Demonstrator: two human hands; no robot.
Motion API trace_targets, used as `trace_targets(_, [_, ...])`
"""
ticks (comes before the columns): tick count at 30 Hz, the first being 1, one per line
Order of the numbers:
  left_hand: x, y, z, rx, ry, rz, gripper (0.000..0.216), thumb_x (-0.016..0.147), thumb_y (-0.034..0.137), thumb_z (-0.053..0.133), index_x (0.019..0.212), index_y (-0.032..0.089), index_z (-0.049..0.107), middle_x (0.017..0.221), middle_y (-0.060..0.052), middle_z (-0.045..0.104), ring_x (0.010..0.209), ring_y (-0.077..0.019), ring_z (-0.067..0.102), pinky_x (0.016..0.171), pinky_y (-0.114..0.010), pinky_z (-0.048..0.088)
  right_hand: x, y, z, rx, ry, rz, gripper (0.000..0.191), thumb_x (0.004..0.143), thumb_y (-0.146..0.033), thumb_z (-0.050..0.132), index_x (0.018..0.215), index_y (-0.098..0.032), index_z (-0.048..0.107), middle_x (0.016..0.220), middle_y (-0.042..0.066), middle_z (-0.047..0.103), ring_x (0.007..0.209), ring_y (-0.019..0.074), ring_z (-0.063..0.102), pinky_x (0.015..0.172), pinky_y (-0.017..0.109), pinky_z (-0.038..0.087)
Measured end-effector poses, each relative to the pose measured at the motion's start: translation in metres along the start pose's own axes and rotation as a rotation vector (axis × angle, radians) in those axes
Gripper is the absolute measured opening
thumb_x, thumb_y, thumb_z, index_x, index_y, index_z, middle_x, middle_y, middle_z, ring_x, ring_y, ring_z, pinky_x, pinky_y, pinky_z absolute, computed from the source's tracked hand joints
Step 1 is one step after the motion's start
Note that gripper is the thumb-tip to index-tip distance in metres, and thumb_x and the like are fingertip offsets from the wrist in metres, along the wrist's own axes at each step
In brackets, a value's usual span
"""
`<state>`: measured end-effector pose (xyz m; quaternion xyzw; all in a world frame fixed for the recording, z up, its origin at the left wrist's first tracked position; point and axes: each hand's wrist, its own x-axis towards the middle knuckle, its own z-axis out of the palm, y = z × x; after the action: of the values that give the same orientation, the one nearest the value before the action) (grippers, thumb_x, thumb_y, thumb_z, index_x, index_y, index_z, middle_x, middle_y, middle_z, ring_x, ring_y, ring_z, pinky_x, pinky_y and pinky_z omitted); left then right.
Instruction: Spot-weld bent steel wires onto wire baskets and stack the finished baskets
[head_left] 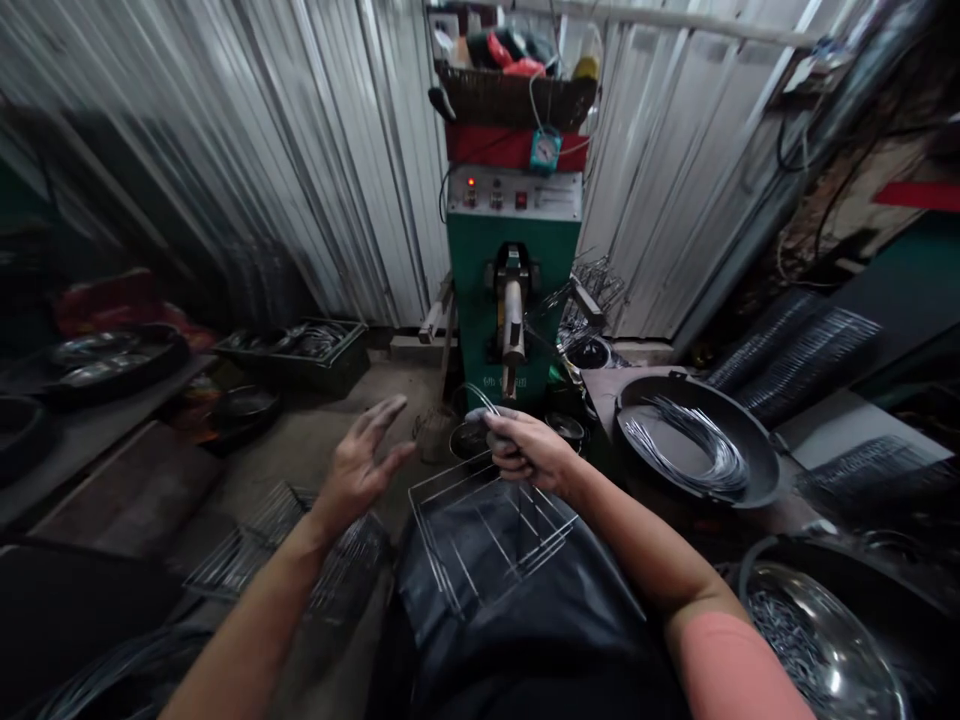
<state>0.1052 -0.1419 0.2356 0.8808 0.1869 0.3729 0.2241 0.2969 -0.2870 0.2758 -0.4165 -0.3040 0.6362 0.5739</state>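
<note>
My right hand (529, 445) is closed, thumb against fingers, with thin curved wires (480, 393) sticking up out of the pinch. Just under it, a rectangular wire frame (457, 550) rests on the black apron (525, 620) over my lap. Whether the lower fingers also touch this frame is hidden. My left hand (367, 465) is raised in the air to the left of the frame, fingers apart and nothing in it. Ahead of both hands stands a green machine (480, 270) with a protruding metal arm (513, 315).
On the right are a black pan (757, 480) of bent wires (701, 455) and a shiny metal bowl (862, 640) of small metal pieces. More wire frames (277, 530) lie low at the left. A tray (330, 365) of metal parts sits by the corrugated wall (337, 150).
</note>
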Motion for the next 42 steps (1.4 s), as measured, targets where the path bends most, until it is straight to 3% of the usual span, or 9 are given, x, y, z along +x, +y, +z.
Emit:
trace_targets(6, [0.078, 0.009, 0.034, -0.228, -0.235, 0.149, 0.045, 0.087, 0.042, 0.04, 0.124, 0.017, 0.05, 0.115, -0.009, 0.056, 0.107, -0.0204, 0.052, 0.094, -0.033, 0.039, -0.035, -0.024, -0.031, -0.087, -0.095, -0.039, 0.029, 0.084, -0.035, 0.052, 0.107, -0.018, 0.049, 0.048, -0.012, 0.027, 0.033, 0.0021, 0.011, 0.03, 0.011, 0.01])
trace_targets(12, [0.095, 0.013, 0.071, -0.193, -0.268, 0.217, 0.04, 0.084, 0.041, 0.046, 0.117, 0.02, 0.056, 0.1, -0.006, 0.054, 0.094, -0.0176, 0.053, 0.086, -0.031, 0.043, -0.046, -0.026, -0.075, -0.034, -0.007, -0.089, 0.022, 0.085, -0.031, 0.049, 0.103, -0.018, 0.049, 0.045, -0.013, 0.025, 0.033, 0.0025, 0.007, 0.029, 0.01, 0.009])
trace_targets(17, [0.099, 0.012, 0.082, -0.294, -0.22, 0.167, 0.039, 0.084, 0.041, 0.044, 0.113, 0.019, 0.059, 0.105, -0.006, 0.052, 0.091, -0.016, 0.054, 0.083, -0.028, 0.043, -0.043, -0.018, -0.08, -0.059, -0.039, -0.099, 0.028, 0.082, -0.035, 0.052, 0.104, -0.018, 0.051, 0.045, -0.013, 0.027, 0.033, 0.0023, 0.009, 0.028, 0.011, 0.011])
trace_targets(21, [0.1, 0.021, 0.072, -0.358, -0.277, 0.001, 0.046, 0.085, 0.042, 0.041, 0.123, 0.018, 0.052, 0.064, 0.002, 0.05, 0.049, -0.0091, 0.042, 0.051, -0.021, 0.04, -0.035, -0.028, -0.081, -0.157, 0.128, -0.219, 0.037, 0.076, -0.036, 0.06, 0.106, -0.018, 0.051, 0.045, -0.013, 0.028, 0.032, 0.0018, 0.014, 0.029, 0.011, 0.013])
trace_targets(25, [0.107, 0.021, 0.075, -0.369, -0.429, -0.287, 0.047, 0.082, 0.039, 0.043, 0.123, 0.017, 0.052, 0.049, 0.005, 0.041, 0.039, -0.0083, 0.034, 0.038, -0.02, 0.029, -0.009, -0.029, -0.1, -0.375, 0.431, -0.323, 0.033, 0.075, -0.036, 0.059, 0.103, -0.02, 0.055, 0.05, -0.01, 0.038, 0.035, 0.0032, 0.026, 0.032, 0.014, 0.02])
trace_targets(29, [0.096, 0.0, 0.098, -0.341, -0.638, -0.552, 0.049, 0.08, 0.033, 0.044, 0.126, 0.016, 0.048, 0.046, 0.006, 0.041, 0.034, -0.0097, 0.035, 0.033, -0.02, 0.024, 0.018, 0.003, -0.127, -0.829, 0.631, -0.295, 0.015, 0.077, -0.031, 0.055, 0.084, -0.018, 0.061, 0.053, -0.006, 0.044, 0.045, 0.0081, 0.04, 0.044, 0.019, 0.031])
trace_targets(33, [0.072, -0.027, 0.119, -0.322, -0.724, -0.581, 0.05, 0.079, 0.035, 0.043, 0.126, 0.016, 0.048, 0.044, 0.007, 0.041, 0.03, -0.0086, 0.032, 0.033, -0.02, 0.022, 0.027, 0.035, -0.141, -1.247, 0.61, -0.245, 0.013, 0.082, -0.027, 0.053, 0.078, -0.017, 0.06, 0.068, -0.001, 0.057, 0.066, 0.0131, 0.051, 0.062, 0.023, 0.036])
trace_targets(36, [0.066, -0.042, 0.127, -0.289, -0.675, -0.473, 0.05, 0.076, 0.04, 0.046, 0.12, 0.016, 0.054, 0.048, 0.005, 0.051, 0.033, -0.0098, 0.039, 0.036, -0.021, 0.03, 0.032, 0.039, -0.141, -1.42, 0.588, -0.187, 0.016, 0.086, -0.027, 0.048, 0.084, -0.017, 0.059, 0.074, 0.003, 0.06, 0.07, 0.015, 0.054, 0.064, 0.024, 0.035])
trace_targets(42, [0.077, -0.052, 0.129, -0.287, -0.551, -0.294, 0.039, 0.073, 0.047, 0.049, 0.089, 0.017, 0.069, 0.086, -0.006, 0.07, 0.082, -0.0225, 0.062, 0.075, -0.03, 0.046, 0.041, 0.03, -0.136, -1.51, 0.467, -0.157, 0.026, 0.091, -0.027, 0.039, 0.11, -0.022, 0.056, 0.091, 0.006, 0.066, 0.084, 0.0204, 0.06, 0.068, 0.025, 0.038])
